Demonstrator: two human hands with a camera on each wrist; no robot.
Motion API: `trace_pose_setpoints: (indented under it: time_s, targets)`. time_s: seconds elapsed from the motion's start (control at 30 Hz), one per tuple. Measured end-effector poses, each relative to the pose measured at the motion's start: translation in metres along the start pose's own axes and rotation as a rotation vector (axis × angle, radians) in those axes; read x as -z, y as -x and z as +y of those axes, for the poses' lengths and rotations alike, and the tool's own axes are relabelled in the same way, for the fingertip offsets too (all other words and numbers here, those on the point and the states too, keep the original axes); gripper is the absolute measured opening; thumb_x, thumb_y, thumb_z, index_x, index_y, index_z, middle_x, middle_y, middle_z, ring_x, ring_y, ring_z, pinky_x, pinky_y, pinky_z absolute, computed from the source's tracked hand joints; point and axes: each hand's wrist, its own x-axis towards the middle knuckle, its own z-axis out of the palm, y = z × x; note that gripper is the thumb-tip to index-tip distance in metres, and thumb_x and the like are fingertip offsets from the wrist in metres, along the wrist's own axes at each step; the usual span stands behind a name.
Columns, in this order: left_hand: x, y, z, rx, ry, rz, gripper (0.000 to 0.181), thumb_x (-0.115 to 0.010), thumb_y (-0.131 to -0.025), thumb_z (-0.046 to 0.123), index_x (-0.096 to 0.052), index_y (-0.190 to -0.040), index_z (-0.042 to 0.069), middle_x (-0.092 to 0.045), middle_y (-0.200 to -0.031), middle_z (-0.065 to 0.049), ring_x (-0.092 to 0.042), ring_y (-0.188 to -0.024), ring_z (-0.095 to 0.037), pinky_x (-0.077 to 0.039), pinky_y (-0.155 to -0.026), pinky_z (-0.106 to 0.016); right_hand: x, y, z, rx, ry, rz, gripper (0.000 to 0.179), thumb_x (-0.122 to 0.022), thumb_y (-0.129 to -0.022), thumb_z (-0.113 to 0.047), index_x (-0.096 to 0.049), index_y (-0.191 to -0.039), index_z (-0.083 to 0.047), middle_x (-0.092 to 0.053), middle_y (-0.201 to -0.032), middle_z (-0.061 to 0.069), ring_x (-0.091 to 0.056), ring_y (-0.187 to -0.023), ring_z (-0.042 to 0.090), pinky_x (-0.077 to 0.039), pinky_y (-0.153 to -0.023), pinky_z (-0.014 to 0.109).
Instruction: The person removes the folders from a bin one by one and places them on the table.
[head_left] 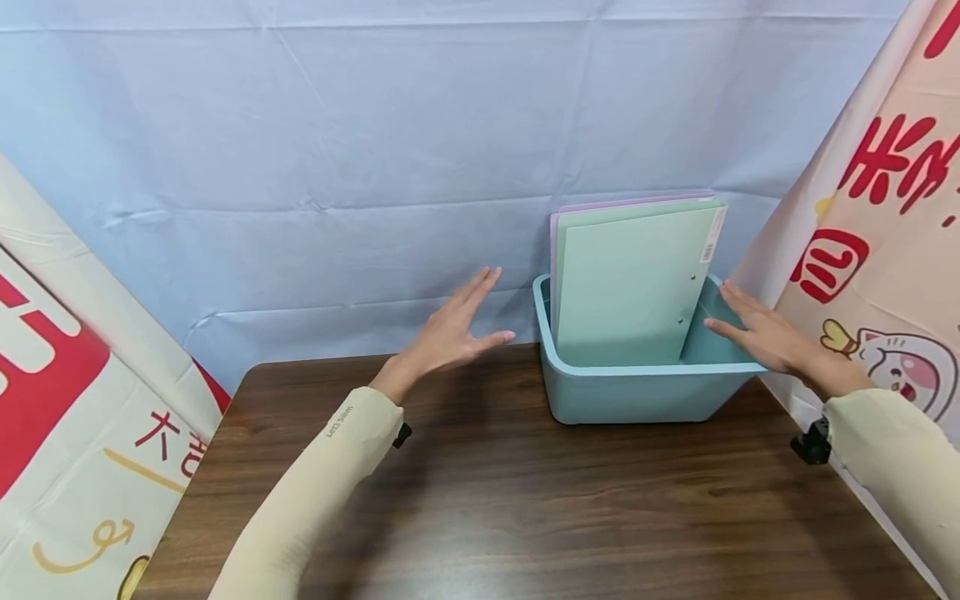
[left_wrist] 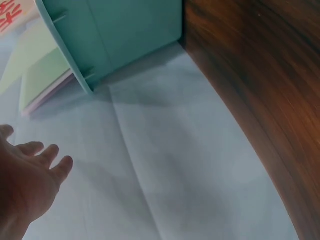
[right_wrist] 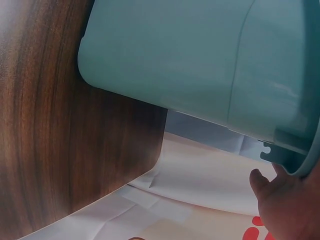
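One rectangular blue-green plastic bin (head_left: pixel 637 397) stands upright at the rear of the dark brown wood-grain table (head_left: pixel 525 517). It contains a pale green rectangular folder (head_left: pixel 630 287) with punched holes at its right side, and a pale purple flat folder (head_left: pixel 553 258) behind it; both project above the rim. The left hand (head_left: pixel 446 329) is empty, fingers extended, left of the bin and apart from it. The right hand (head_left: pixel 776 337) is at the bin's right end, fingers extended, gripping nothing; contact with the rim cannot be determined. The bin lies between both hands, nearer the right.
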Motion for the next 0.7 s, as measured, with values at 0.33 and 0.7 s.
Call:
trace_pose_setpoints:
  time_s: [0.33,0.7]
  targets:
    - [-0.010,-0.017,0.015,-0.047,0.043,-0.026,0.094,-0.065,-0.082,0.065,-0.004,-0.152,0.052,0.003,-0.162,0.019,-0.016,-0.149,-0.020,-0.033,-0.108,-0.061,-0.002,0.002,0.002,-0.010,-0.039,0.008,0.086,-0.040,-0.099,-0.057,0.010,-0.156,-0.018,0.014,-0.162,0.016,0.008,-0.145,0.048,-0.003,-0.100,0.080]
    - [-0.026,-0.036,0.028,-0.105,0.092,-0.033,0.089,-0.063,-0.081,0.069,-0.015,-0.154,0.048,0.002,-0.160,0.022,-0.016,-0.149,-0.016,-0.037,-0.105,-0.059,-0.001,0.003,-0.001,-0.007,-0.037,0.018,0.085,-0.041,-0.100,-0.054,0.009,-0.156,-0.015,0.011,-0.161,0.020,0.007,-0.145,0.049,-0.005,-0.101,0.080]
